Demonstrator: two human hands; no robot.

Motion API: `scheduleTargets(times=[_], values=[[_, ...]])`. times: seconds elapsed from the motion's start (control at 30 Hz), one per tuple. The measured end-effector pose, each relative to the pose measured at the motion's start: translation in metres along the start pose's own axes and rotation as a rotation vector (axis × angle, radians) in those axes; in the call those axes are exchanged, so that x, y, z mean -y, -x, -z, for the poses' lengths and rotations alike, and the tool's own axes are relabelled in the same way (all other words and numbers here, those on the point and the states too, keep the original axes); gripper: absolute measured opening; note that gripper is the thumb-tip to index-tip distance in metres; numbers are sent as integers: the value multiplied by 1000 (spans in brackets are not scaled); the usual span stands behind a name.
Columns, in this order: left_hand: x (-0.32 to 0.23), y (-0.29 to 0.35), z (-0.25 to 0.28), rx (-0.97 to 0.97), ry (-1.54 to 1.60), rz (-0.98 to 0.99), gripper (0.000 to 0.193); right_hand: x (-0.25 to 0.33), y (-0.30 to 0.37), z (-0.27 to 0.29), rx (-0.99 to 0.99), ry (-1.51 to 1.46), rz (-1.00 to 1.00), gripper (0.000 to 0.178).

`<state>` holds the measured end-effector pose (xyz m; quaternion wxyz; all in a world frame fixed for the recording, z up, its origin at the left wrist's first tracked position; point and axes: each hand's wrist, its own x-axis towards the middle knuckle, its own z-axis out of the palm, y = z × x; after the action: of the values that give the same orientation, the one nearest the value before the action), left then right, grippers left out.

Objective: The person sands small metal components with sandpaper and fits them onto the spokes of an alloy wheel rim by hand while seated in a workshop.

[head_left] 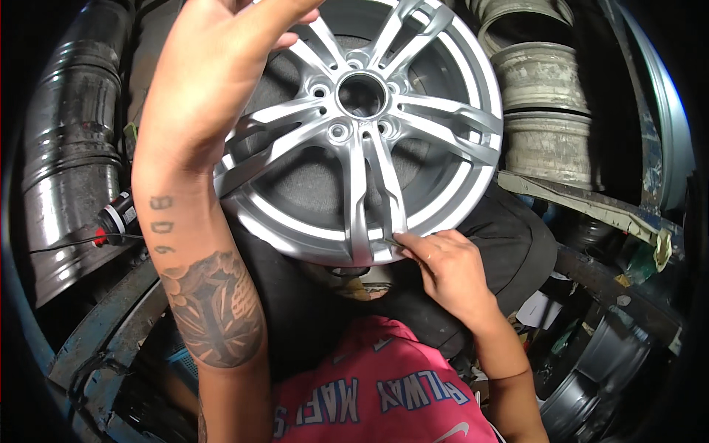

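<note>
A silver alloy wheel rim (357, 214) with paired spokes and an open centre hole lies face up in front of me, over my dark-trousered legs. My left hand (221, 52) is raised at the top, over the rim's far left side. Most of its fingers are cut off by the frame edge, so whether it holds anything is hidden. My right hand (448, 269) is at the rim's near edge, just right of the lowest pair of spokes. Its thumb and forefinger are pinched together against the metal. Anything between them is too small to make out.
Stacked worn wheel rims (550, 144) stand at the right, beside a worn metal frame (583, 203). Shiny dark rims (74, 125) are stacked on the left. A black cylindrical tool with a cable (117, 218) lies beside my left forearm. More dark rims (591, 376) sit at lower right.
</note>
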<state>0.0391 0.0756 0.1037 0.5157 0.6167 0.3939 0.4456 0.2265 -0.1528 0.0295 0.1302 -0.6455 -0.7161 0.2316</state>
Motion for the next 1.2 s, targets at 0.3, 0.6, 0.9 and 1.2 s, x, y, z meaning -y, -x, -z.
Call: scheduleTargets(times=[0.3,0.6,0.9,1.2], values=[[10,-3,15,-69,-80,-94,58,18,-5,-6,166,184,75,34],[49,-13,36,-42,-598,-732,37,16,-12,0,209,140,18,25],[46,-10,36,-84,-622,-495,40,17,-18,1,263,169,65,26],[12,3,23,-29,-387,-132,54,18,-17,5,278,244,121,37]])
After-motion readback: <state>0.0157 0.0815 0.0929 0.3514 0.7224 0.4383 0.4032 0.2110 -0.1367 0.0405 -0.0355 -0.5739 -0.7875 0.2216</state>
